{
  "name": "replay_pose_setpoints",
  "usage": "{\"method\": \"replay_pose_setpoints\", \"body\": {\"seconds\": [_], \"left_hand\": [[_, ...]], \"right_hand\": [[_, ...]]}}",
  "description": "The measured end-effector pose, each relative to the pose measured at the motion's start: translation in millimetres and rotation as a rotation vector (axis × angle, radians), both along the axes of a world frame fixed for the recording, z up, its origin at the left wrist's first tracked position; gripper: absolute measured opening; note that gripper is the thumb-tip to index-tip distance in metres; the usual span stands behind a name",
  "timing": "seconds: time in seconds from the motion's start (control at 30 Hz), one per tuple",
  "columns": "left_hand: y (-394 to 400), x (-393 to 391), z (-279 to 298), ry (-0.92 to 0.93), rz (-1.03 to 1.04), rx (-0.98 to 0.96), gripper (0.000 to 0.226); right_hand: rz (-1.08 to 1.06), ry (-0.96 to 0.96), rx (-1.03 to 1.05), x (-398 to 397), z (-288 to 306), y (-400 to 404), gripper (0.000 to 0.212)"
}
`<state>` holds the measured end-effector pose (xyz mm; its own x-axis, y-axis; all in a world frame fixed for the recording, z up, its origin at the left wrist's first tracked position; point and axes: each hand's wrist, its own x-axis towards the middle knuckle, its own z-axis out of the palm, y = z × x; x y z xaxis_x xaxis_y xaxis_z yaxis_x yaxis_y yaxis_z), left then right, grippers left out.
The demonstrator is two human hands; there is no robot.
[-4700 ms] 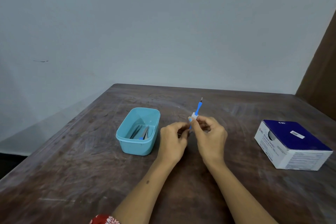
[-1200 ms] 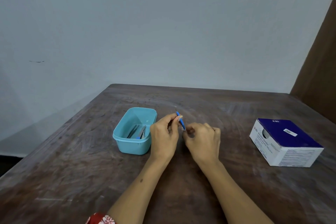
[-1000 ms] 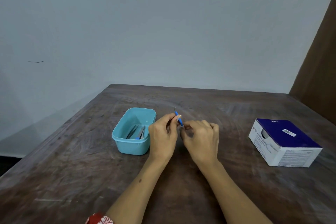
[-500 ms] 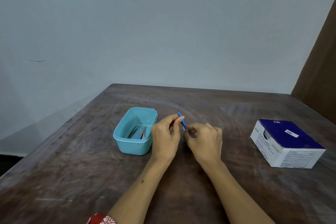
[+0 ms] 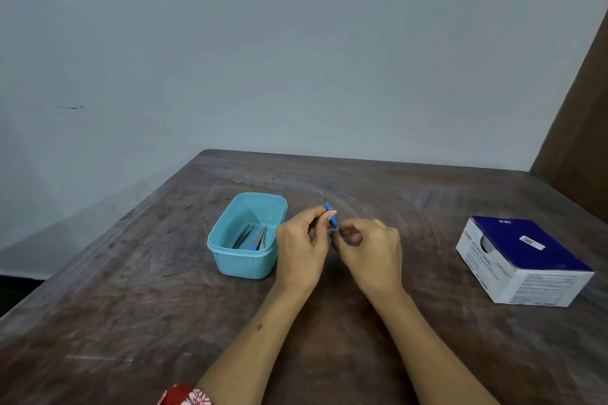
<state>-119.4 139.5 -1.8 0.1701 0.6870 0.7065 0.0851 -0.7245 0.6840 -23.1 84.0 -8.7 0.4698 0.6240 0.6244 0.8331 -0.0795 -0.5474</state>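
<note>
Your left hand [image 5: 301,250] pinches the blue pick [image 5: 330,219], held above the table's [image 5: 131,306] middle, just right of the teal tub [image 5: 245,265]. Your right hand's [image 5: 371,256] curled fingers clamp its lower end.

I read the teal tub [image 5: 243,265] just beside the left hand [image 5: 301,250], closing off that side. The blue tool [image 5: 330,219], pinched between it and the right hand [image 5: 370,256], juts up over the gap. Rightward, bare table [image 5: 427,240] runs open to the swab box [image 5: 533,279], well apart; ahead, open to the wall [image 5: 296,76].
</note>
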Motion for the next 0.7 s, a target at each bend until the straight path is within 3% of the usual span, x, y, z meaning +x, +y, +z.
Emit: {"method": "replay_pose_setpoints", "body": {"seconds": [0.07, 0.23, 0.4, 0.57, 0.7], "left_hand": [[0.6, -0.1, -1.1, 0.003, 0.010, 0.001, 0.014], [0.3, 0.2, 0.3, -0.022, 0.002, -0.029, 0.014], [1.2, 0.0, -0.2, -0.033, 0.022, -0.037, 0.012], [-0.9, 0.8, 0.4, -0.031, -0.016, -0.059, 0.014], [-1.0, -0.3, 1.2, -0.029, -0.006, -0.054, 0.015]], "right_hand": [[0.009, 0.046, -0.081, 1.7, -0.6, -0.2, 0.008], [0.015, -0.033, 0.068, -2.9, 3.4, -3.6, 0.012], [-0.056, 0.066, -0.129, 0.9, 0.5, -1.5, 0.008], [-0.017, -0.051, 0.044, -3.7, 3.5, -3.1, 0.010], [-0.042, 0.021, -0.079, 0.1, -0.5, -1.0, 0.009]]}}
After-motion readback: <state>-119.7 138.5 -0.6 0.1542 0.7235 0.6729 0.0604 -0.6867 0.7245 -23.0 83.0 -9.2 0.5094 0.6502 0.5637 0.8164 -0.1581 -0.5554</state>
